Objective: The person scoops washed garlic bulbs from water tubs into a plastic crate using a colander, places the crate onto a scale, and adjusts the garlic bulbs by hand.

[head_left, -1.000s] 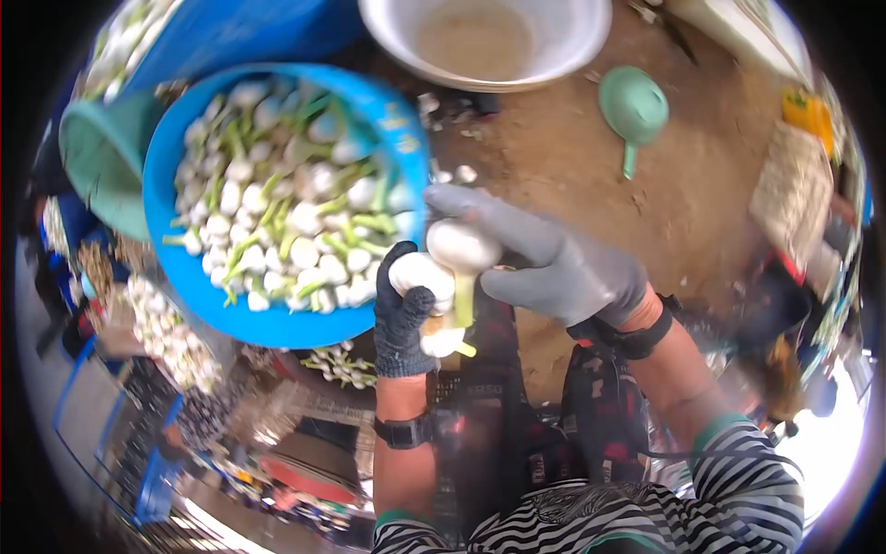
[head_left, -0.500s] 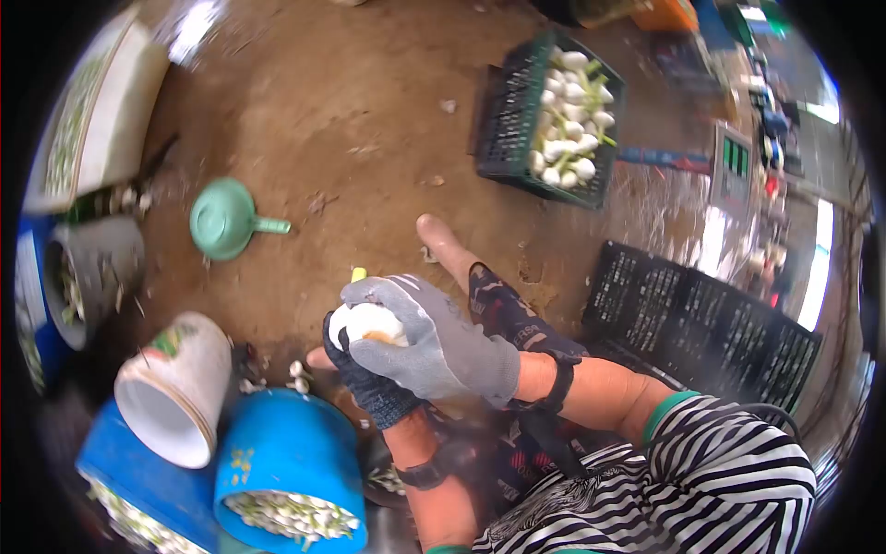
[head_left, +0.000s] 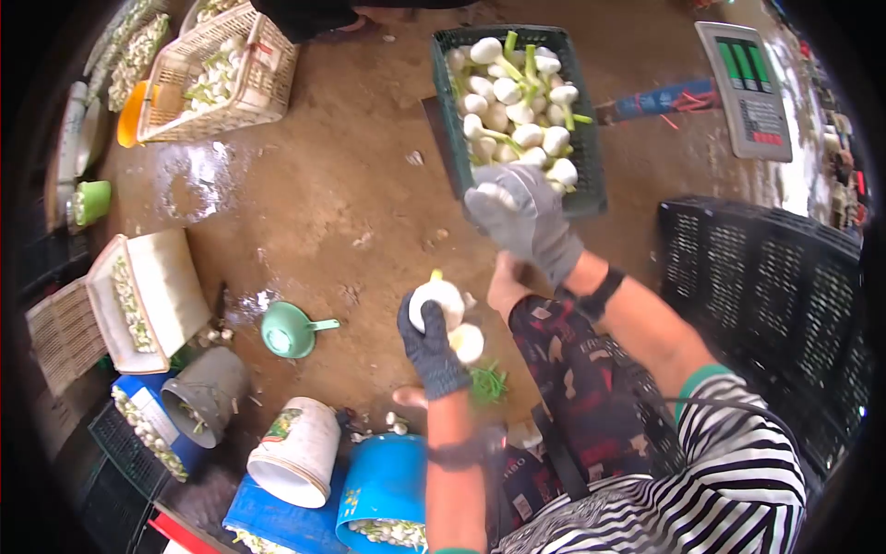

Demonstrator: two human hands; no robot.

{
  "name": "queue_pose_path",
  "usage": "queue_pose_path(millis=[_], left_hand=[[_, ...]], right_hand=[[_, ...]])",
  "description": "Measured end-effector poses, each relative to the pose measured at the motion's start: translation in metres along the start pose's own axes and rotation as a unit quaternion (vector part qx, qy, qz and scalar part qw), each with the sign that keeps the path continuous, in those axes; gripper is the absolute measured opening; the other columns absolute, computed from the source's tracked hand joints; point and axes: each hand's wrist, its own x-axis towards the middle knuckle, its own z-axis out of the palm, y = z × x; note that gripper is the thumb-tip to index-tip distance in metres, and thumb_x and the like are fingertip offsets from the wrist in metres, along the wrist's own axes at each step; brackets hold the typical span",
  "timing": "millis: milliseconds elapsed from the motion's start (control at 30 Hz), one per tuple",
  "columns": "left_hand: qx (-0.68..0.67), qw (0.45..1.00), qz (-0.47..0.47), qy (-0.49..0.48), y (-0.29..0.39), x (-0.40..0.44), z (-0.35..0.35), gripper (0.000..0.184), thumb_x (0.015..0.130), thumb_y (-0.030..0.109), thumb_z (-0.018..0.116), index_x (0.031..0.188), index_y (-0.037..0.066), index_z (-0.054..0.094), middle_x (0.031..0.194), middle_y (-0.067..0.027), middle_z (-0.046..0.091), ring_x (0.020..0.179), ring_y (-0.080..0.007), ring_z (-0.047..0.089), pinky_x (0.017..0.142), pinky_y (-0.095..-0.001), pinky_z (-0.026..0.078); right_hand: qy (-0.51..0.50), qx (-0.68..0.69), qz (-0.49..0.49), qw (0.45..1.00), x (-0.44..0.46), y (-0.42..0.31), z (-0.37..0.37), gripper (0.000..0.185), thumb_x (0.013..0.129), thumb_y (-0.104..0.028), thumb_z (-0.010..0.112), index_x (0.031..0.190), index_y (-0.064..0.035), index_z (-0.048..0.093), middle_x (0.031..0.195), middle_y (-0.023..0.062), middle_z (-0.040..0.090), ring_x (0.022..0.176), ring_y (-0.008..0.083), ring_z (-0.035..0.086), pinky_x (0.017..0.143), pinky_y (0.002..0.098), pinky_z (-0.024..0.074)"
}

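My left hand (head_left: 429,346), in a dark glove, grips a round white bulb (head_left: 437,303) with a short yellow-green stem stub. A second pale bulb (head_left: 466,343) shows beside its thumb; I cannot tell if the hand holds it too. My right hand (head_left: 521,217), in a grey glove, is reached out over the near edge of a dark green crate (head_left: 595,175). Its fingers are curled, with something whitish at them that is not clear. White bulbs with green stems (head_left: 517,111) fill the crate.
A green ladle (head_left: 289,331) lies on the wet brown floor. Bottom left stand a white bucket (head_left: 300,443), a blue bucket (head_left: 388,471) and a grey bucket (head_left: 217,388). Black crates (head_left: 766,286) are at right, near a scale (head_left: 746,88). A cream basket (head_left: 268,69) holds bulbs.
My hands have parted: the right has moved forward to the crate, while the left keeps a white bulb. The view has shifted, bringing the cream basket into sight.
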Motion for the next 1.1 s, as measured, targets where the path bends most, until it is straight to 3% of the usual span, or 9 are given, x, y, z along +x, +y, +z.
queue_pose_path(millis=[67,233,567,700,833,867,933,1033,1100], left_hand=[[0.017,0.998,-0.044,0.028,-0.014,0.002,-0.018,0.05,0.087,0.031,0.06,0.125,0.003,0.042,0.107,-0.0108,0.056,0.094,-0.0224,0.057,0.072,-0.0355,0.053],[0.103,0.99,-0.075,0.053,-0.053,-0.01,-0.017,0.051,0.083,0.042,0.063,0.114,0.005,0.051,0.09,-0.0077,0.06,0.071,-0.0161,0.059,0.051,-0.0291,0.051],[-0.146,0.973,-0.175,-0.044,-0.062,-0.028,0.054,0.033,0.09,0.032,0.053,0.111,0.006,0.051,0.091,-0.0094,0.057,0.073,-0.02,0.057,0.056,-0.0311,0.05],[-0.028,0.988,-0.127,-0.079,-0.043,-0.026,0.071,0.036,0.09,0.036,0.054,0.109,0.006,0.051,0.086,-0.0054,0.056,0.069,-0.0148,0.055,0.051,-0.0265,0.047],[-0.016,0.994,-0.101,-0.024,-0.029,-0.019,0.115,0.047,0.088,0.048,0.051,0.108,0.006,0.051,0.085,-0.0026,0.055,0.068,-0.0114,0.054,0.054,-0.0253,0.047],[0.026,0.997,-0.072,-0.012,-0.031,-0.017,0.125,0.051,0.087,0.053,0.051,0.108,0.006,0.051,0.085,-0.002,0.055,0.068,-0.0116,0.055,0.054,-0.0255,0.047],[-0.083,0.967,-0.232,-0.066,-0.034,0.0,0.135,0.029,0.094,0.034,0.044,0.108,0.011,0.054,0.096,-0.0037,0.059,0.082,-0.0168,0.059,0.065,-0.0296,0.05],[-0.066,0.976,-0.175,-0.11,-0.025,0.017,0.169,0.03,0.093,0.032,0.045,0.112,0.009,0.053,0.099,-0.006,0.059,0.085,-0.0184,0.059,0.067,-0.0307,0.051],[-0.03,0.981,-0.137,-0.133,-0.019,0.025,0.179,0.031,0.093,0.03,0.046,0.114,0.008,0.053,0.101,-0.0075,0.059,0.087,-0.0195,0.059,0.069,-0.0314,0.051]], right_hand=[[-0.022,0.01,-0.144,0.989,0.014,0.068,0.021,0.013,0.074,-0.017,0.067,0.083,-0.0109,0.063,0.079,0.0059,0.062,0.076,0.0264,0.06,0.072,0.0369,0.0469],[-0.102,-0.117,0.01,0.988,-0.014,0.219,0.085,0.017,0.077,-0.027,0.063,0.077,-0.0104,0.059,0.073,0.01,0.06,0.071,0.0299,0.058,0.064,0.041,0.045],[-0.217,-0.132,0.093,0.963,-0.001,0.225,0.105,0.035,0.08,-0.026,0.052,0.113,-0.0145,0.052,0.121,0.0104,0.044,0.108,0.0337,0.044,0.093,0.0533,0.0311],[-0.19,-0.204,0.061,0.959,0.01,0.196,0.079,0.034,0.079,-0.025,0.055,0.11,-0.0094,0.054,0.114,0.0113,0.048,0.105,0.0306,0.046,0.086,0.0445,0.0369],[-0.185,0.074,0.013,0.98,-0.015,0.154,0.019,0.024,0.078,-0.019,0.059,0.095,-0.0018,0.057,0.092,0.0144,0.059,0.08,0.0268,0.059,0.066,0.0369,0.0472],[-0.319,0.278,0.278,0.863,-0.001,0.118,-0.023,0.033,0.082,-0.022,0.059,0.105,0.0008,0.056,0.097,0.0152,0.061,0.086,0.0232,0.06,0.07,0.0359,0.049],[-0.331,0.296,0.237,0.864,-0.019,0.091,-0.073,0.054,0.081,-0.032,0.063,0.124,-0.0018,0.049,0.108,0.0177,0.059,0.097,0.0241,0.058,0.083,0.0345,0.047],[-0.302,0.164,0.184,0.921,-0.029,0.072,-0.114,0.059,0.078,-0.034,0.066,0.126,-0.0041,0.048,0.121,0.0188,0.052,0.111,0.0305,0.052,0.094,0.0386,0.0419],[-0.312,0.205,0.357,0.856,-0.025,0.08,-0.114,0.057,0.077,-0.032,0.067,0.124,-0.0051,0.049,0.124,0.0179,0.049,0.114,0.0335,0.049,0.096,0.0411,0.04]])
